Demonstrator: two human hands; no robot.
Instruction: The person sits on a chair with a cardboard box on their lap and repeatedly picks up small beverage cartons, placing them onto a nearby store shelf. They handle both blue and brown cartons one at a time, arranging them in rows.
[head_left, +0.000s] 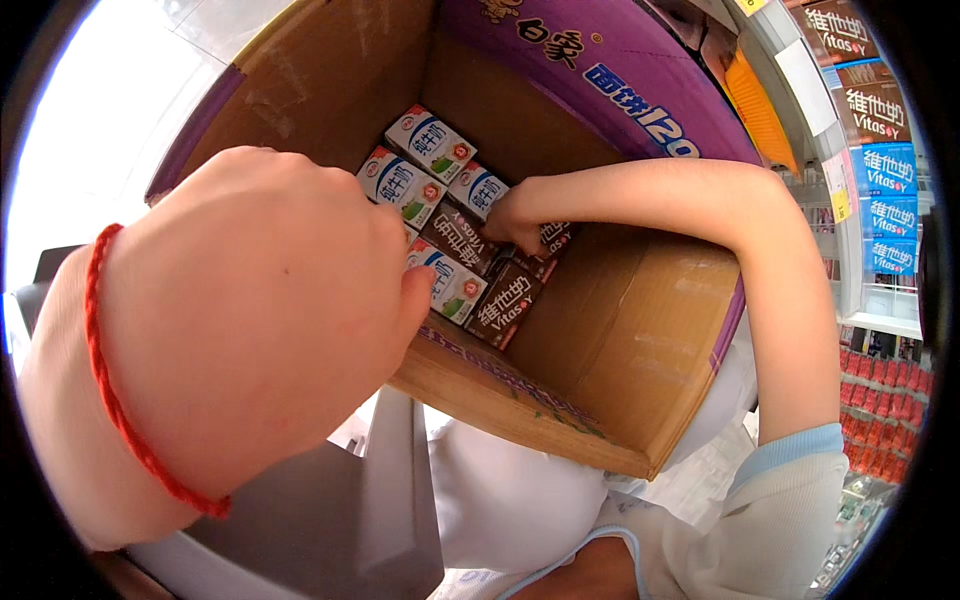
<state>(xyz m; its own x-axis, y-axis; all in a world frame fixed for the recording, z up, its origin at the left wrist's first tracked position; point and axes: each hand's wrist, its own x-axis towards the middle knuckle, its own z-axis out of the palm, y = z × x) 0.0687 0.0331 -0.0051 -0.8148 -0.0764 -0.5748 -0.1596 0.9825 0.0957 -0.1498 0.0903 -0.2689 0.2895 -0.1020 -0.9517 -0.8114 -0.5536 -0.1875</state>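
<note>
A deep cardboard box (630, 315) with purple printed flaps stands before me, several small drink cartons on its floor. My left hand (277, 292), a red braided cord at the wrist, is large and close over the box's left side; its curled fingers are mostly hidden behind its back. Bent in from the right, my arm reaches into the box, and my right hand (519, 223) is down at a brown Vitasoy soy drink carton (553, 244), beside a white milk carton (477, 189). Its grip is unclear. Another brown carton (506, 301) lies nearer the box's front wall.
Shop shelves at the right hold brown and blue drink packs (889, 171), with rows of red packets (885, 397) lower down. An orange object (757, 112) is beyond the box's far flap. A dark grey panel (322, 517) is below my left hand.
</note>
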